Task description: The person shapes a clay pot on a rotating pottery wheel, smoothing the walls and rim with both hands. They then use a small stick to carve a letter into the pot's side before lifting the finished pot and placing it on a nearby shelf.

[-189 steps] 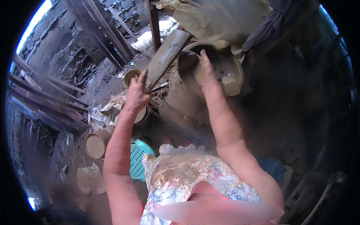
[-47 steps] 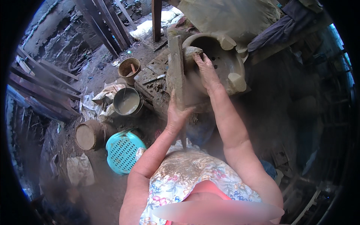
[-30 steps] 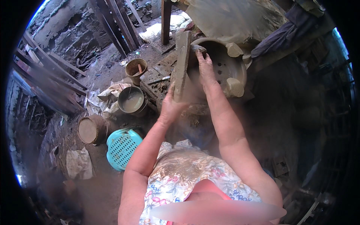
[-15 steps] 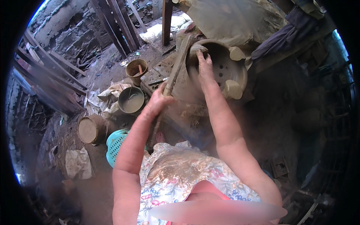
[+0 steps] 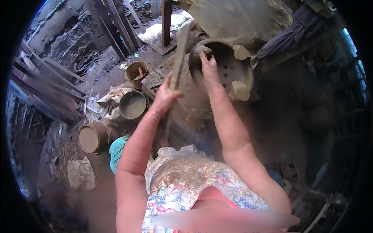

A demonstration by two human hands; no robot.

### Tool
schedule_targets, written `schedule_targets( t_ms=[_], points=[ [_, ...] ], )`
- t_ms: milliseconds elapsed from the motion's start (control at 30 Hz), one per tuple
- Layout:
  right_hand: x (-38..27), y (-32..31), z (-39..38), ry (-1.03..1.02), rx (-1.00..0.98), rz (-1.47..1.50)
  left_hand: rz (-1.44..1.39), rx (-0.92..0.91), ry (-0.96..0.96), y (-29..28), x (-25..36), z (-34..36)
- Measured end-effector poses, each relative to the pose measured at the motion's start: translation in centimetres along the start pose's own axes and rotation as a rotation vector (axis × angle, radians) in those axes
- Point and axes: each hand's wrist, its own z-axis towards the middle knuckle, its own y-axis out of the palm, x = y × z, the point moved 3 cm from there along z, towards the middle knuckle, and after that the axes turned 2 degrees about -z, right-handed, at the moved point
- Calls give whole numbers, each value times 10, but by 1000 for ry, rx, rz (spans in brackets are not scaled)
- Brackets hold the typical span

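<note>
A round grey-brown clay stove (image 5: 250, 72) has several holes in its floor and three chunky clay lugs at its rim. Two of these, the right lug (image 5: 241, 52) and the near lug (image 5: 239, 91), stand free of my hands. My right hand (image 5: 210, 70) reaches into the bowl, its fingers bent against the left clay lug (image 5: 201, 49). My left hand (image 5: 167, 95) is closed round a long wooden paddle (image 5: 180, 58), held upright just outside the stove's left wall. Motion smears the paddle, and I cannot tell whether it touches the wall.
Left of the stove stand a bucket (image 5: 131, 74) with a stick-like piece inside and a dark basin (image 5: 133, 105) of murky liquid. Nearer are a clay-coloured container (image 5: 90, 138) and a turquoise perforated basket (image 5: 116, 153). Wooden posts (image 5: 166, 23) and plastic sheeting (image 5: 233, 21) lie beyond.
My left hand has moved up and slightly right, turning the paddle more upright. My right hand stays at the left lug. The whole view has shifted a little.
</note>
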Motion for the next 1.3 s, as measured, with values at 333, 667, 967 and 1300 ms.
schedule_targets(
  t_ms=[333, 667, 967, 1300],
  points=[
    [0, 6, 3, -19, 28, 22, -164, 60, -28, 35, -25, -42],
    [11, 2, 10, -24, -6, 12, -242, 25, -133, 6, -18, -21],
    [10, -2, 12, 109, -75, 404, 392, 93, 82, -38, 23, 6],
    [8, -7, 4, 177, -40, 550, 1083, 179, 245, -41, 73, 5]
  ],
)
